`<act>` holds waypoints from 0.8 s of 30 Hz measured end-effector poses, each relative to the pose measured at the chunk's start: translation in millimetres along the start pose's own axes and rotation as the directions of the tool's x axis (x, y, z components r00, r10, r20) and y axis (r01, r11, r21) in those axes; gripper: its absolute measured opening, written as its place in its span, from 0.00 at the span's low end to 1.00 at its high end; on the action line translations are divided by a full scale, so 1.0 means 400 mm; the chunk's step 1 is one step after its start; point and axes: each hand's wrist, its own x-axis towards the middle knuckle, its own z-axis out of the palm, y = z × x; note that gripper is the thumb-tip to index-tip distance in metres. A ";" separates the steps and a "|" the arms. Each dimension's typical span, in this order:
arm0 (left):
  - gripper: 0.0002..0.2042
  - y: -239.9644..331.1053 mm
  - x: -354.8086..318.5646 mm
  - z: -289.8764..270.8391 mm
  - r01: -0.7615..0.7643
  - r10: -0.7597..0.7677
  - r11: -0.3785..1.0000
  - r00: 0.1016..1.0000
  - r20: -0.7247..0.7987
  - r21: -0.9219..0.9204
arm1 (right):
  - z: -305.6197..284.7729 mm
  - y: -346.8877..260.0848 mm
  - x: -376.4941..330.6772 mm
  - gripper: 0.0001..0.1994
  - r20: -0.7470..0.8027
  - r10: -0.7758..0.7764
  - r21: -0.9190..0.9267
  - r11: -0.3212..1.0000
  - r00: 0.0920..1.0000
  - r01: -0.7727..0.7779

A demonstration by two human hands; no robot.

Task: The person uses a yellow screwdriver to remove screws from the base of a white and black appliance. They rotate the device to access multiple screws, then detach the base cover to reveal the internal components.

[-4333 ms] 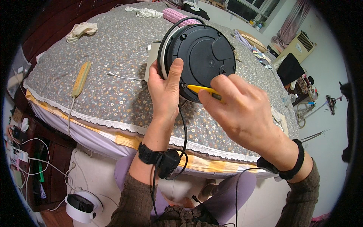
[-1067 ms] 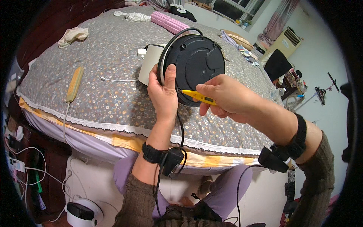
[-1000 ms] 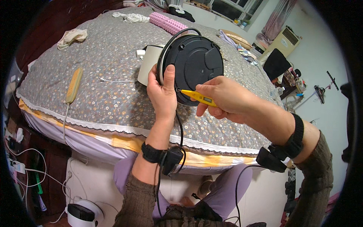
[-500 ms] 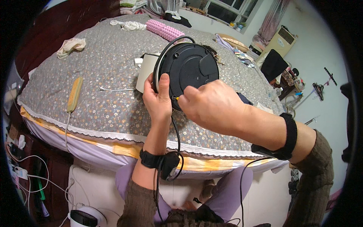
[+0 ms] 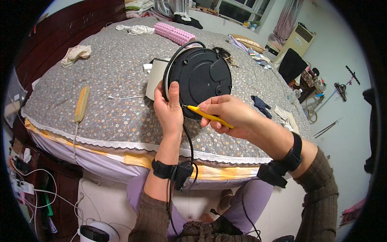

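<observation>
Left hand: my bare left hand (image 5: pixel 169 111) is curling partly closed around the left rim of a round appliance with a flat black plastic underside and a cream body (image 5: pixel 200 78); my thumb is lying on the rim, and my fingers are going out of sight behind.
Right hand: my bare right hand (image 5: pixel 230 114) is closing, thumb against fingers, on a slim yellow pen-shaped tool (image 5: pixel 211 117).
Tool tip: it is meeting a small recess at the lower left of the black underside; how deep it is reaching, I cannot tell.
Appliance: it is tilting, underside toward me, over the middle of the bed's near edge; whether it is resting on the grey flowered bed cover (image 5: pixel 115 117), I cannot tell.
Black cord: a thick black cord (image 5: pixel 189 141) is looping over the rim and hanging down past my left wrist.
Power strip: a long yellowish power strip (image 5: pixel 82 104) is lying toward the bed's near left corner.
Far edge: a pink knobbly roller (image 5: pixel 174 34) is lying near it.
Right edge: a crumpled navy cloth (image 5: pixel 261 106) is lying near it.
</observation>
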 end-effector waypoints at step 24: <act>0.26 -0.010 0.010 0.001 0.046 -0.046 0.999 0.998 0.035 -0.021 | 0.033 -0.037 -0.031 0.06 0.361 -0.594 -0.922 -0.345 0.719 0.178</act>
